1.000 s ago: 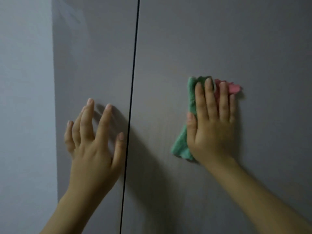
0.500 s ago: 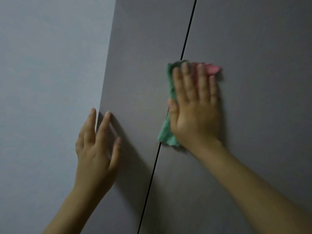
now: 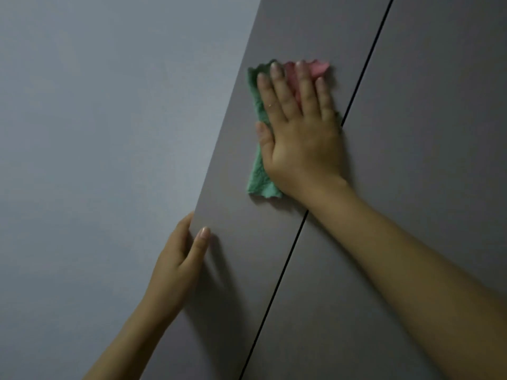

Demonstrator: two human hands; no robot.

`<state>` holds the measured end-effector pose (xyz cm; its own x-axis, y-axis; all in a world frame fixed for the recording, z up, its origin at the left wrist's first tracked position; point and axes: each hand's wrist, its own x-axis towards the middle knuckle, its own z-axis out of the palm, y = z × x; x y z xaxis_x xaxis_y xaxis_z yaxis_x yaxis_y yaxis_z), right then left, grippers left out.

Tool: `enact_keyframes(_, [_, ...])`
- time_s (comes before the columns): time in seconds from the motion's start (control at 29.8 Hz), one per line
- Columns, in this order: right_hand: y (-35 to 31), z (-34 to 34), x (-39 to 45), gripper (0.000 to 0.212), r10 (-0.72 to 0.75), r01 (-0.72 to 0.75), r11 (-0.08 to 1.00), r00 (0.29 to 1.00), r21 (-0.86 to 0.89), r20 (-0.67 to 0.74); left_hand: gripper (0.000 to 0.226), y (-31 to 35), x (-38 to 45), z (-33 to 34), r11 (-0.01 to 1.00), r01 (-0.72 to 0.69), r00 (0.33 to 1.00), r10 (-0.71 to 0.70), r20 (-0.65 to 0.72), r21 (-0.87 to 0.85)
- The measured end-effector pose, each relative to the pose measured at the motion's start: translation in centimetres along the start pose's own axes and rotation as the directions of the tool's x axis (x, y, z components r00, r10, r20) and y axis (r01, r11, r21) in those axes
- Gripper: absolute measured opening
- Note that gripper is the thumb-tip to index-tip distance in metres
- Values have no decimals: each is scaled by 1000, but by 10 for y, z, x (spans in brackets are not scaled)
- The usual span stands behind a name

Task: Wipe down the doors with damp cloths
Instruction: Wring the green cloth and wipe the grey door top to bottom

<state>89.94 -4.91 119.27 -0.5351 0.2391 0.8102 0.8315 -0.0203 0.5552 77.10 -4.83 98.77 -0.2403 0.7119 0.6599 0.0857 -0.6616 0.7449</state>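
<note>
Two grey doors meet at a thin dark gap (image 3: 290,256). My right hand (image 3: 301,133) lies flat, fingers straight, and presses a green cloth (image 3: 259,174) with a pink part (image 3: 318,68) against the upper left door (image 3: 247,270), just left of the gap. The palm hides most of the cloth. Lower down, my left hand (image 3: 175,267) holds the left door's outer edge: the thumb lies on the front face and the fingers are hidden behind the edge. The right door (image 3: 425,105) is untouched.
A plain pale grey wall (image 3: 109,133) fills the left side, next to the left door's outer edge. Nothing else is in view.
My right hand slid the cloth leftward from the right door across the gap onto the left door. My left hand left the door's face and took hold of its outer edge.
</note>
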Motion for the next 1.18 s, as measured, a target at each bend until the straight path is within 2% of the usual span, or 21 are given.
enact_keyframes(0.07, [-16, 3, -18, 57, -186, 187, 982, 980, -4, 63, 48, -2, -1, 0, 1000, 19, 1000, -19, -11, 12])
enact_keyframes(0.13, [-17, 3, -43, 56, -373, 375, 927, 919, 3, 128, 48, -2, -1, -1, 999, 40, 999, -39, -10, 19])
enact_keyframes(0.2, [-5, 0, -45, 55, -449, 450, 893, 883, 27, 139, 44, -2, 0, -1, 999, 35, 999, -35, 4, 9])
enact_keyframes(0.27, [7, -3, -20, 56, -385, 385, 923, 916, 14, 112, 44, -3, 1, -1, 999, 36, 999, -36, 13, -15])
enact_keyframes(0.37, [14, -7, 31, 58, -153, 153, 988, 986, 17, 64, 49, -5, -1, -1, 999, 41, 999, -40, 17, -26])
enact_keyframes(0.44, [7, -5, 36, 57, -113, 112, 993, 993, 30, 44, 55, -7, -1, -2, 998, 57, 998, -56, 37, -31])
enact_keyframes(0.5, [-7, 1, 12, 57, -194, 192, 980, 980, 42, 44, 50, -5, 0, -2, 998, 42, 999, -40, 35, -53])
enact_keyframes(0.6, [-35, 8, -61, 56, -380, 379, 925, 922, 30, 76, 40, -2, -1, -1, 993, 35, 999, -33, 22, -114])
enact_keyframes(0.74, [-29, 12, -143, 55, -435, 432, 900, 896, 56, 85, 38, 0, -4, -5, 986, 18, 997, -4, 83, -164])
enact_keyframes(0.81, [-4, 11, -160, 54, -336, 333, 941, 941, 66, 40, 43, 4, -3, -5, 988, -6, 993, 24, 116, -153])
enact_keyframes(0.87, [13, 9, -163, 55, -132, 131, 990, 991, 52, 5, 47, 6, -2, -2, 996, -24, 994, 33, 105, -87])
enact_keyframes(0.97, [-9, 8, -154, 55, 135, -133, 990, 990, 45, -30, 71, 3, -3, 5, 999, 34, 999, -34, 16, 29])
enact_keyframes(1.01, [-23, 10, -152, 55, 135, -133, 989, 990, 59, -31, 76, 4, -4, 6, 997, 63, 998, -63, -10, 55])
enact_keyframes(1.07, [-38, 13, -152, 54, -5, 5, 996, 1000, 86, -8, 73, 6, -5, 8, 994, 85, 996, -83, -30, 63])
enact_keyframes(1.14, [-27, 14, -156, 54, -115, 114, 988, 993, 104, 11, 68, 8, -5, 8, 997, 78, 996, -77, -37, 30])
enact_keyframes(1.18, [-16, 13, -159, 53, -107, 106, 988, 994, 109, 4, 68, 9, -5, 8, 997, 76, 996, -75, -48, 22])
